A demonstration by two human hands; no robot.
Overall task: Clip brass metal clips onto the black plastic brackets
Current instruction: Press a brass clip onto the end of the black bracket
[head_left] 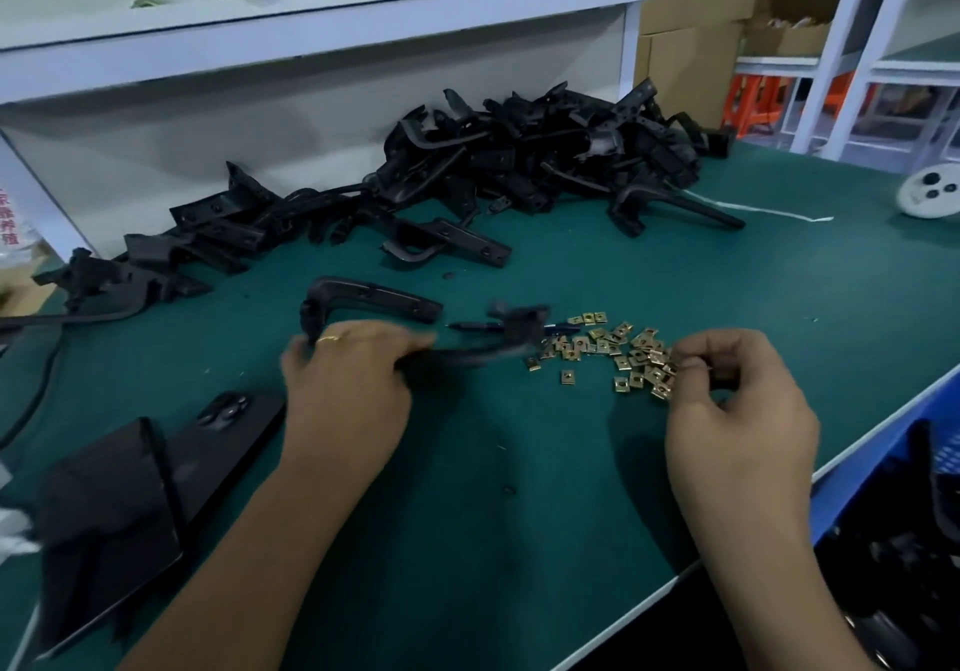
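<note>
Head view: green bench mat [519,462] as reference. Left hand [348,384], over the mat's middle, grips a black bracket [483,348], blurred, its far end reaching toward the loose brass clips [613,353] scattered just right of centre. Right hand [737,410] sits at the right edge of the clip scatter, fingers curled, fingertips pinched together; whether a clip is between them cannot be told. Second bracket [374,299] lies just behind the left hand. Large bracket pile [519,166] along the mat's far edge.
</note>
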